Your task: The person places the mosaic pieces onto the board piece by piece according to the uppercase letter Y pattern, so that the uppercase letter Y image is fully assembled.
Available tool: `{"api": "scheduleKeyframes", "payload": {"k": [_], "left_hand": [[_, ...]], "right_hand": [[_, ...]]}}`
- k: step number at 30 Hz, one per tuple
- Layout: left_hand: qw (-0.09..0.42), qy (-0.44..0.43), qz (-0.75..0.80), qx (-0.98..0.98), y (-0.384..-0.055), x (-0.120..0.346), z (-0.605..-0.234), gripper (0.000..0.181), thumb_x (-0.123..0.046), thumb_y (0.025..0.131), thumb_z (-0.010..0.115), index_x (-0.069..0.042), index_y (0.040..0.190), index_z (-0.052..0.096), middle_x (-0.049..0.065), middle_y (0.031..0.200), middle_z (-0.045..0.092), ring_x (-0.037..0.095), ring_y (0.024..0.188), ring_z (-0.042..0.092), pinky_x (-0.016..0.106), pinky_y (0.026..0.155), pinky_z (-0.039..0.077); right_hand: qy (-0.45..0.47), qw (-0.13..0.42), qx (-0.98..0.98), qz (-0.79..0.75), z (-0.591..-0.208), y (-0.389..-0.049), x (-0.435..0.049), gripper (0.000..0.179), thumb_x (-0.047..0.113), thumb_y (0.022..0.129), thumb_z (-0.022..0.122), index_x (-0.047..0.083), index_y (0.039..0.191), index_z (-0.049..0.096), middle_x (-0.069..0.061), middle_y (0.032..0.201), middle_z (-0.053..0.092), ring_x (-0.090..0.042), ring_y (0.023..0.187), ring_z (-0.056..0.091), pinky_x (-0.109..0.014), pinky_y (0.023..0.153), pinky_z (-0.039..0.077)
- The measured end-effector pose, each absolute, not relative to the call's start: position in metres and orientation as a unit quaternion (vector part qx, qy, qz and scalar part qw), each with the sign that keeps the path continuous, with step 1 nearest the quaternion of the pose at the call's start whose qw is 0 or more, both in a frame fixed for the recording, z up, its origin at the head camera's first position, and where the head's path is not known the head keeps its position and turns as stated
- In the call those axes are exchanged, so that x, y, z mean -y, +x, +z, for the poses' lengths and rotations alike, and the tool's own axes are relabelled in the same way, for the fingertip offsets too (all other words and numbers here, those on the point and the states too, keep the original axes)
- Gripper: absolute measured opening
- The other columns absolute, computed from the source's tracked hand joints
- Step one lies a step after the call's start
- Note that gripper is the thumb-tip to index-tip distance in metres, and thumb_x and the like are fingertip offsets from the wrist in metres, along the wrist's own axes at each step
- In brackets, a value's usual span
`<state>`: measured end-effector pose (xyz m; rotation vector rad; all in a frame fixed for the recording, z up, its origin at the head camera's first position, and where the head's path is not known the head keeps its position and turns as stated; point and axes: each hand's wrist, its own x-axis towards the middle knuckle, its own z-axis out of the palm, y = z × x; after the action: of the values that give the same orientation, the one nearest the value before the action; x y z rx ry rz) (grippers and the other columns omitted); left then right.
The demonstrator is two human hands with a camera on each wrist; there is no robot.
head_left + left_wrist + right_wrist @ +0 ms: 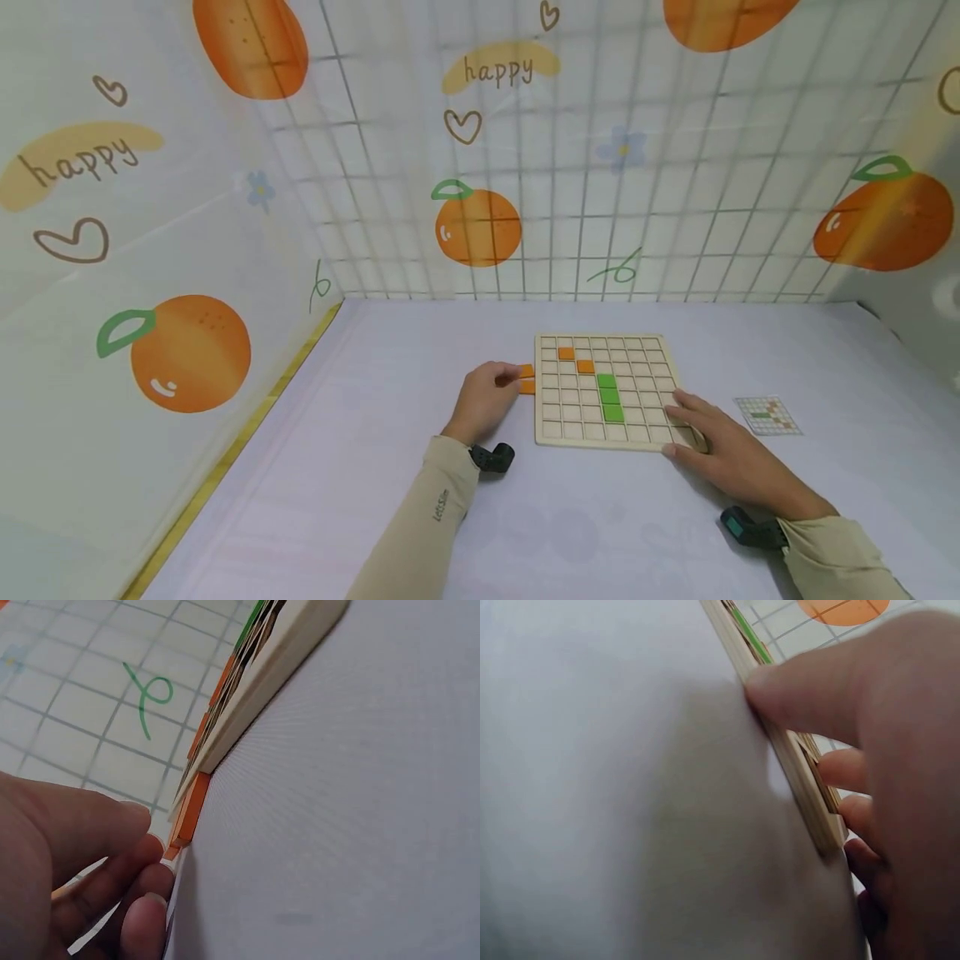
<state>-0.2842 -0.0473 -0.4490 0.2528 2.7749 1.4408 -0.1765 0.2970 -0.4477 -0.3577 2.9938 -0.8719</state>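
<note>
A square wooden grid board [573, 427] lies on the table. Two orange tiles [566, 354] and a line of three green tiles [610, 396] sit in its squares. Two more orange strips [527, 387] lie just off its left edge. My left hand [489, 400] has thumb and fingertips drawn together at the outer end of the farther strip; the near strip [195, 806] shows beside them in the left wrist view. My right hand [723, 450] grips the board's near right corner, its thumb [780, 694] against the front edge and its fingers along the right side.
A small printed card [768, 415] with a coloured grid pattern lies right of the board. White cloth covers the table [360, 400]. A wire grid with patterned sheeting [540, 208] stands behind it, and more sheeting [75, 317] rises at the left.
</note>
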Motion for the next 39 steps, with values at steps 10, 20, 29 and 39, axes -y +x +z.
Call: {"api": "scheduleKeyframes", "payload": {"k": [10,20,29,39], "left_hand": [[-0.007,0.139,0.391,-0.910,-0.2816,0.0463,-0.4482,0.024,-0.017,0.094,0.066,-0.011,0.115,0.075,0.000,0.110,0.061,0.017,0.101,0.058,0.036,0.091,0.049],[0.004,0.136,0.371,-0.919,-0.2810,0.0446,-0.4498,0.025,-0.020,0.094,0.069,-0.011,0.117,0.075,0.000,0.108,0.059,0.017,0.101,0.058,0.036,0.089,0.049],[0.008,0.130,0.367,-0.921,-0.2796,0.0454,-0.4510,0.020,-0.019,0.091,0.071,-0.013,0.110,0.075,-0.001,0.104,0.057,0.017,0.099,0.056,0.035,0.089,0.048],[0.009,0.138,0.373,-0.917,-0.2803,0.0460,-0.4522,0.026,-0.024,0.091,0.074,-0.013,0.114,0.074,-0.002,0.106,0.056,0.015,0.100,0.055,0.035,0.091,0.048]], "right_hand": [[-0.113,0.005,-0.953,-0.280,-0.4485,-0.1770,-0.2966,0.079,0.056,0.092,0.066,0.003,0.148,0.048,-0.021,0.161,0.024,-0.050,0.144,0.023,-0.069,0.107,0.024],[-0.108,0.008,-0.954,-0.281,-0.4500,-0.1776,-0.2978,0.080,0.056,0.092,0.066,0.004,0.148,0.047,-0.021,0.162,0.024,-0.050,0.144,0.022,-0.069,0.107,0.024],[-0.117,0.003,-0.952,-0.283,-0.4483,-0.1760,-0.2959,0.076,0.054,0.092,0.066,0.004,0.147,0.049,-0.021,0.160,0.027,-0.050,0.143,0.025,-0.069,0.106,0.026],[-0.108,0.006,-0.953,-0.281,-0.4495,-0.1774,-0.2977,0.079,0.056,0.092,0.066,0.004,0.148,0.048,-0.021,0.161,0.026,-0.049,0.144,0.024,-0.069,0.107,0.025]]}}
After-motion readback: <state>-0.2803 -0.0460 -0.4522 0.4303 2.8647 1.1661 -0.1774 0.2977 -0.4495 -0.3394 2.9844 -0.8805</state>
